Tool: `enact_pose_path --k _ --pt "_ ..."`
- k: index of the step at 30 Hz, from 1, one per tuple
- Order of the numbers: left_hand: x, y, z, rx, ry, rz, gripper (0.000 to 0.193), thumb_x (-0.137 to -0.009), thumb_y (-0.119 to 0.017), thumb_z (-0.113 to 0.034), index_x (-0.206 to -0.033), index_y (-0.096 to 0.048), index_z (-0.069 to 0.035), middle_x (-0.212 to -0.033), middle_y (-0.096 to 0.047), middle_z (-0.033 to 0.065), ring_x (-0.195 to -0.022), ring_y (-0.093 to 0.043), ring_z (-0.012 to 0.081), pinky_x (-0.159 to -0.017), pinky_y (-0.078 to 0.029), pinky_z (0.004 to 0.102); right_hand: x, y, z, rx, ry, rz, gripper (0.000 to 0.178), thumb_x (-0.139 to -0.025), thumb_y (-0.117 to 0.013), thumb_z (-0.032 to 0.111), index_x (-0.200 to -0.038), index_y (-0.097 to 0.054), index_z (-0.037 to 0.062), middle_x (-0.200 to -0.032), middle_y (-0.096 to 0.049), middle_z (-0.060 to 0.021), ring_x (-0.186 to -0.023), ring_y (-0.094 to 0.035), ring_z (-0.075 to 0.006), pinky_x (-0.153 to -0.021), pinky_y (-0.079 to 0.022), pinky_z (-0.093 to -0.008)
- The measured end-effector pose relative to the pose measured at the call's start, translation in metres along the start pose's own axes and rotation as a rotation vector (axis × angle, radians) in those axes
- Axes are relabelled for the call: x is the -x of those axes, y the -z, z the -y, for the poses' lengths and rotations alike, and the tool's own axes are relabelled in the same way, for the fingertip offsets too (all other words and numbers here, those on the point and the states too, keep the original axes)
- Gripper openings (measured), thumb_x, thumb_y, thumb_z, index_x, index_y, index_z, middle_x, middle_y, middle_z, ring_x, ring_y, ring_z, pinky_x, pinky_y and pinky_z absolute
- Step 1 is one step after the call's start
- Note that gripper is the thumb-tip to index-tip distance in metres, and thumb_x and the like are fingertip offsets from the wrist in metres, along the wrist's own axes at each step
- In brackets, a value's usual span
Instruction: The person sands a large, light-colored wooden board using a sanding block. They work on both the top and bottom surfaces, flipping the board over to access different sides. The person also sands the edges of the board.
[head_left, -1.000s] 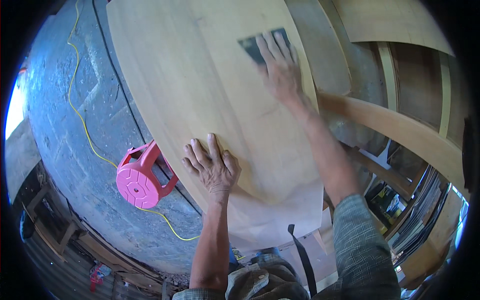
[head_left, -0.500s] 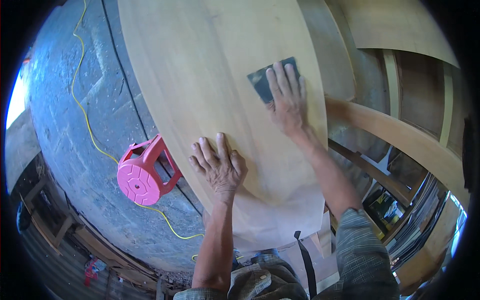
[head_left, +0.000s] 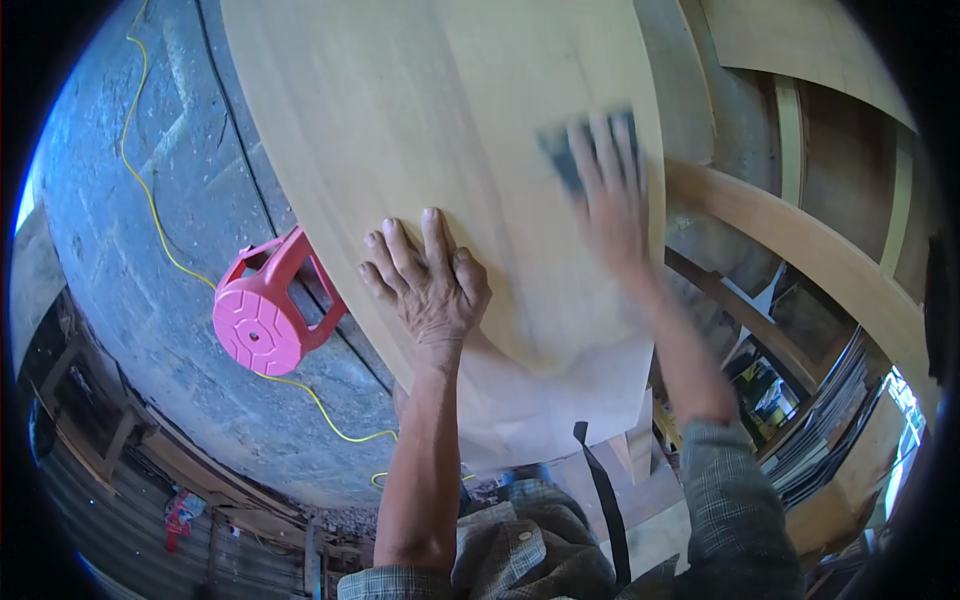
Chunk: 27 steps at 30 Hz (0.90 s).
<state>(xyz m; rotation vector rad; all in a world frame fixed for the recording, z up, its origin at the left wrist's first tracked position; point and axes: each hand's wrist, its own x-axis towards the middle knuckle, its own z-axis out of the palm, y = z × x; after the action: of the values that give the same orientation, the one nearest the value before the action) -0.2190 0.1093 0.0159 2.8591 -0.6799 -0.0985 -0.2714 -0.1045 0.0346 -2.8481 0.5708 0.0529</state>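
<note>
A pale wooden board stretches away in front of me. My left hand lies flat on its near left part, fingers spread, holding nothing. Toward the board's right edge, my right hand presses a dark sheet of sandpaper against the surface. Its fingers lie stretched over the sheet, and motion blurs both hand and sheet. The thumb cannot be made out clearly.
A pink plastic stool lies tipped on the concrete floor left of the board. A yellow cord runs past it. Wooden frames with a curved rail stand at the right, above stacked thin sheets.
My right hand has slid the sandpaper to the right, nearer the board's edge. The left hand stays flat on the board. The whole view has shifted slightly.
</note>
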Motion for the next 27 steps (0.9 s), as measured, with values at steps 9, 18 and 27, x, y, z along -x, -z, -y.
enact_pose_path --k 9,18,27 --pt "0.006 0.0 -0.013 0.001 -0.039 0.022 0.055 -0.082 -0.047 -0.03 -0.135 -0.045 -0.015 -0.142 -0.027 0.0221 -0.136 -0.016 0.0408 -0.11 -0.006 0.0564 -0.045 -0.005 0.002 0.017 0.001 -0.128 0.067 -0.081 -0.063 0.029 -0.142 -0.036 0.0151 -0.149 -0.027 -0.0144 -0.136 -0.025 -0.0403 -0.105 -0.023 -0.0595" --pt "0.002 0.002 -0.01 -0.002 -0.038 0.023 0.057 -0.083 -0.047 -0.028 -0.138 -0.039 -0.013 -0.141 -0.023 0.0237 -0.135 -0.015 0.0443 -0.107 -0.009 0.0601 0.031 0.0 0.038 0.018 0.029 0.059 0.065 -0.082 -0.062 0.03 -0.14 -0.038 0.015 -0.149 -0.028 -0.0115 -0.135 -0.028 -0.0353 -0.104 -0.026 -0.0583" --pt "0.009 -0.002 -0.008 -0.008 -0.028 0.017 0.057 -0.083 -0.047 -0.031 -0.138 -0.041 -0.016 -0.142 -0.024 0.0236 -0.135 -0.015 0.0432 -0.108 -0.007 0.0593 0.04 -0.006 0.062 -0.08 -0.032 -0.001 0.067 -0.078 -0.064 0.022 -0.139 -0.039 0.0132 -0.148 -0.03 -0.0114 -0.135 -0.028 -0.0359 -0.104 -0.027 -0.0581"
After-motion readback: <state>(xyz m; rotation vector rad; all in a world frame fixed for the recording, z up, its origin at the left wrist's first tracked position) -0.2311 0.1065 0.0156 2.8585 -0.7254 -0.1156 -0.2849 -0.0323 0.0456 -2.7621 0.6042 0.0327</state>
